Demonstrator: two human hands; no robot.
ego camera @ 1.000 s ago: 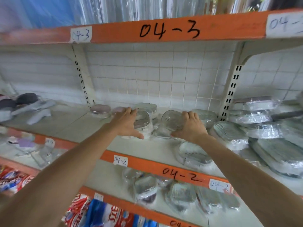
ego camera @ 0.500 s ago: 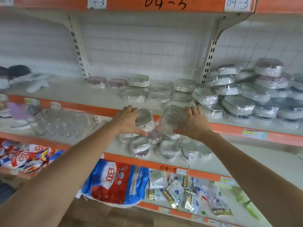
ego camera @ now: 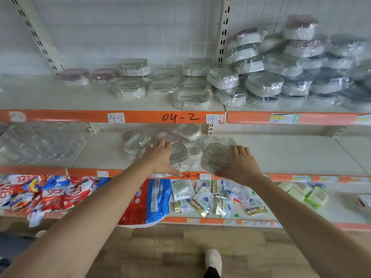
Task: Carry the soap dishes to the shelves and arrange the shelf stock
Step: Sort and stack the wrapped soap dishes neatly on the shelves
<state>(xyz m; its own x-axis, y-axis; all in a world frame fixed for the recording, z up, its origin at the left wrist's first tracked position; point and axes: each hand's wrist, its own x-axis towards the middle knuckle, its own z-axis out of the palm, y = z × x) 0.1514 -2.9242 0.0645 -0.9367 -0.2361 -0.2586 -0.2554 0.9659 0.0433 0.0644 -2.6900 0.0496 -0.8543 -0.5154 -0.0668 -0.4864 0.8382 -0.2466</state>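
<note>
The person reaches both arms toward the middle shelf (ego camera: 281, 157), the board below the orange strip marked 04-2 (ego camera: 180, 117). The left hand (ego camera: 160, 159) holds a wrapped soap dish (ego camera: 178, 155) at the front of that shelf, fingers curled over its near-left side and the thumb stretched out low toward the shelf's front edge. The right hand (ego camera: 241, 165) grips a second clear soap dish (ego camera: 216, 157), tilted up on its edge so the ribbed face shows; the fingers wrap over its right rim, close together, and the thumb is hidden. The two dishes sit just beside each other, a little apart, over the front part of the shelf. Behind them on the same shelf lies a small cluster of wrapped dishes (ego camera: 138, 141), some with pinkish lids. Above the middle shelf, the upper shelf carries a row of wrapped dishes and, to the right, a tall heap of them (ego camera: 281, 67). Below the middle shelf lie red and blue detergent bags (ego camera: 148, 201) and small sachets (ego camera: 210, 199). A white shoe (ego camera: 214, 260) stands on the wooden floor beneath
</note>
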